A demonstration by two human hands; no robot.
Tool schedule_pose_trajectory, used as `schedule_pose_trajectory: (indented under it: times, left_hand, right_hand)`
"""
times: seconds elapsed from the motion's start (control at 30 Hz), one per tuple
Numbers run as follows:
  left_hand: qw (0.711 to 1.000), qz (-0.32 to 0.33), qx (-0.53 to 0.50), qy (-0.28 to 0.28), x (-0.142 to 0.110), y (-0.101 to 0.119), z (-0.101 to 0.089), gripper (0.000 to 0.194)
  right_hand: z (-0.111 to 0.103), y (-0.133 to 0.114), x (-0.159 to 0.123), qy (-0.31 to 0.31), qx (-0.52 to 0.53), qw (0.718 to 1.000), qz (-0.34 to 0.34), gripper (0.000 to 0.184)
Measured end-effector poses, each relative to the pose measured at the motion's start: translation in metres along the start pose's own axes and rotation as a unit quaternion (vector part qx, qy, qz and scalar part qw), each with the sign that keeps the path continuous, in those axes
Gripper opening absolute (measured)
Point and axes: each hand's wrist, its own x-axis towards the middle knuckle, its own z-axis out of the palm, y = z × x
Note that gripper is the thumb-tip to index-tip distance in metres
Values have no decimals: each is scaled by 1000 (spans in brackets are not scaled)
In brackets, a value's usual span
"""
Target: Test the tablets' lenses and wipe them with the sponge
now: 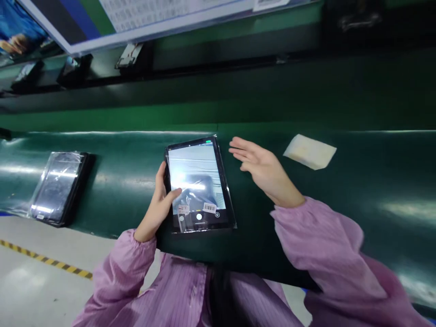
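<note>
My left hand (159, 200) grips the left edge of a tablet (197, 181), with the thumb over its lit screen. The screen shows what looks like a camera view, with a white round button near the bottom. Clear film covers the tablet, and two small labels, one with a barcode, sit low on its front. Apart from the tablet, to its right, my right hand (262, 168) is raised with its fingers stretched out and holds nothing. Beyond that hand, a pale yellowish cloth or folded sheet (309, 151) lies on the green bench (262, 240).
Farther left, a film-wrapped tablet or stack of tablets (57, 188) rests on the bench. Several dark devices (131, 56) stand on a shelf behind, below a large display panel (163, 13). Another person's hand (17, 44) shows at the top left.
</note>
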Motion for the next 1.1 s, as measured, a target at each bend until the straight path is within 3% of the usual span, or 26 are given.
schedule_pose_trajectory:
  times: [0.1, 0.23, 0.6, 0.8, 1.1]
  left_hand:
    - [999, 17, -7, 35, 22, -2, 1, 76]
    - [996, 54, -22, 70, 30, -13, 7, 81]
    - [994, 85, -49, 53, 31, -25, 5, 78]
    - [993, 92, -61, 48, 32, -27, 4, 78]
    - [994, 84, -63, 13, 35, -29, 0, 83]
  right_hand:
    - [16, 5, 20, -5, 53, 997, 52, 72]
    - [21, 5, 28, -9, 82, 995, 49, 63]
    - [16, 1, 27, -8, 106, 994, 31, 50]
    - [16, 2, 28, -12, 83, 996, 18, 43]
    - [33, -4, 21, -3, -49, 999, -17, 54]
